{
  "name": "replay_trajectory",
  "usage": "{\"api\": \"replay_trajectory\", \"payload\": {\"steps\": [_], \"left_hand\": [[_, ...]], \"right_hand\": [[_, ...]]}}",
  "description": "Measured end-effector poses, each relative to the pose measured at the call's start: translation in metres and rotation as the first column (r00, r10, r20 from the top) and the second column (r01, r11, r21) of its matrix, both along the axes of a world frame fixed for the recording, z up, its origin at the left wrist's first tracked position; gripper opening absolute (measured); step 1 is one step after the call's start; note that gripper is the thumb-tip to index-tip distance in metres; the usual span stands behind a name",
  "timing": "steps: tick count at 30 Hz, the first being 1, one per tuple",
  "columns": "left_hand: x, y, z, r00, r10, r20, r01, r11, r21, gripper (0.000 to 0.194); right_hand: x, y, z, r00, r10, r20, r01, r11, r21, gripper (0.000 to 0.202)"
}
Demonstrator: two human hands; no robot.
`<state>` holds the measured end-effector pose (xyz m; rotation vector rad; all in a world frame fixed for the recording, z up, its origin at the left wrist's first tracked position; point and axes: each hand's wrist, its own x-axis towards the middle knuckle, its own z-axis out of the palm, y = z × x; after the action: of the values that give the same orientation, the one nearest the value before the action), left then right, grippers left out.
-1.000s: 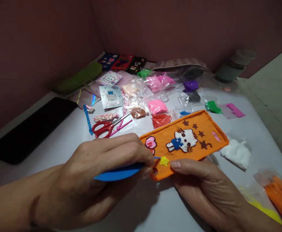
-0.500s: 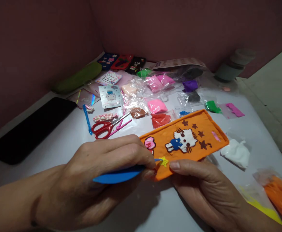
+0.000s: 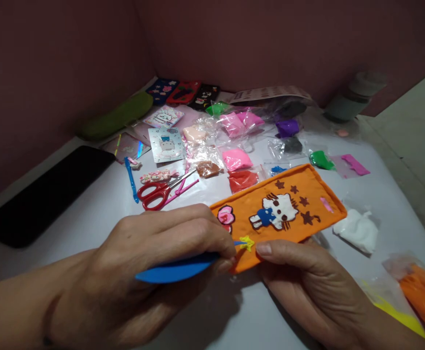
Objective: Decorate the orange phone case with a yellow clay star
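Observation:
My left hand (image 3: 176,243) is closed around a blue modelling tool (image 3: 176,272), whose thin tip touches a small yellow star (image 3: 247,243). That star sits near the lower edge of an orange clay-covered panel (image 3: 227,265). My right hand (image 3: 307,272) grips this panel from below, thumb on its front edge and fingers hidden behind. A white cat figure (image 3: 284,208) in blue clothes decorates the panel's middle, with several brown stars (image 3: 304,201) to its right. A pink heart shape (image 3: 226,216) lies partly behind my left fingers.
Red-handled scissors (image 3: 156,193) lie near a blue stick tool (image 3: 131,180). Bags of coloured clay, among them pink (image 3: 236,159), red (image 3: 242,181) and white (image 3: 358,231), spread over the table. A black flat slab (image 3: 48,194) lies left, a bottle (image 3: 352,99) stands back right.
The tool's tip has shifted slightly on the yellow star, and its rear end has dipped a little to the left. The panel has barely moved.

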<state>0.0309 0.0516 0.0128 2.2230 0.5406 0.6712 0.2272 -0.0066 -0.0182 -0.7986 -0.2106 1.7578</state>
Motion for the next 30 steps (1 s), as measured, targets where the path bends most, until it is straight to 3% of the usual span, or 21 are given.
{"api": "replay_trajectory", "payload": {"steps": [11,19,26,30], "left_hand": [[-0.0005,0.0023,-0.0021,0.999,-0.013,-0.037,0.015,0.999,0.037,0.021],[-0.0007,0.0001,-0.0013,0.998,0.037,-0.042,-0.035,0.998,0.047,0.022],[0.0001,0.0020,-0.0006,0.999,-0.024,-0.025,0.025,0.999,0.035,0.018],[-0.0011,0.0008,-0.0021,0.999,0.003,-0.034,-0.002,0.999,0.043,0.023]], "right_hand": [[0.0009,-0.0024,0.0013,1.000,-0.030,0.007,0.031,0.999,-0.016,0.057],[0.0014,-0.0023,0.0018,1.000,-0.004,0.022,0.003,1.000,0.015,0.050],[0.0013,0.0005,0.0012,0.999,-0.004,0.049,0.004,1.000,0.003,0.048],[0.0012,0.0000,0.0013,1.000,-0.014,0.026,0.014,1.000,0.002,0.049]]}}
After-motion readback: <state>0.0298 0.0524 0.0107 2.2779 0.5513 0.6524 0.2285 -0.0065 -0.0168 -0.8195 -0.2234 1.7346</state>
